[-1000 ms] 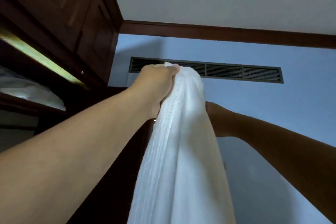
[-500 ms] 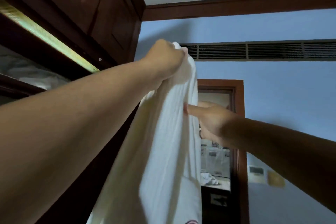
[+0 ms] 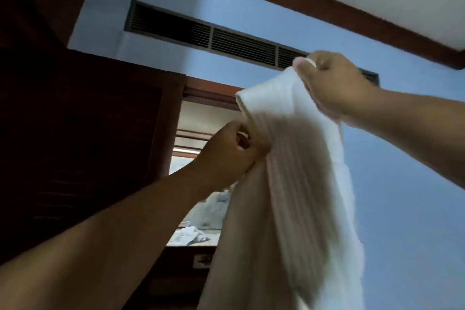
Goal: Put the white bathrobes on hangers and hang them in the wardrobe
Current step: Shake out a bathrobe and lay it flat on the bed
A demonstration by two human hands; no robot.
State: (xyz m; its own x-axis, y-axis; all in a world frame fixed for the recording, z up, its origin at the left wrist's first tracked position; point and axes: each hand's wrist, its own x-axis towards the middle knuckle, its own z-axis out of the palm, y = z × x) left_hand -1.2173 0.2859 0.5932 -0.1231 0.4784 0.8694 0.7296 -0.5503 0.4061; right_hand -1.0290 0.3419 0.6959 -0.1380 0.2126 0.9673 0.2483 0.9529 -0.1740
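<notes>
A white ribbed bathrobe (image 3: 297, 184) hangs in the air in front of me, blurred by motion. My right hand (image 3: 334, 85) grips its top corner high on the right, in front of the air vent. Lower and to the left, my left hand (image 3: 231, 156) pinches a fold of the robe's edge. The dark wooden wardrobe (image 3: 75, 133) fills the left side, apart from the robe. No hanger shows.
A long dark air vent (image 3: 201, 35) runs across the blue wall under a wooden ceiling trim (image 3: 327, 7). A wood-framed opening (image 3: 196, 158) shows behind the robe, with crumpled white cloth (image 3: 188, 235) on a surface below it.
The hands have swapped height: my right hand rose to the robe's top corner, while my left hand dropped to a lower fold. The robe and the view shifted right, away from the wardrobe.
</notes>
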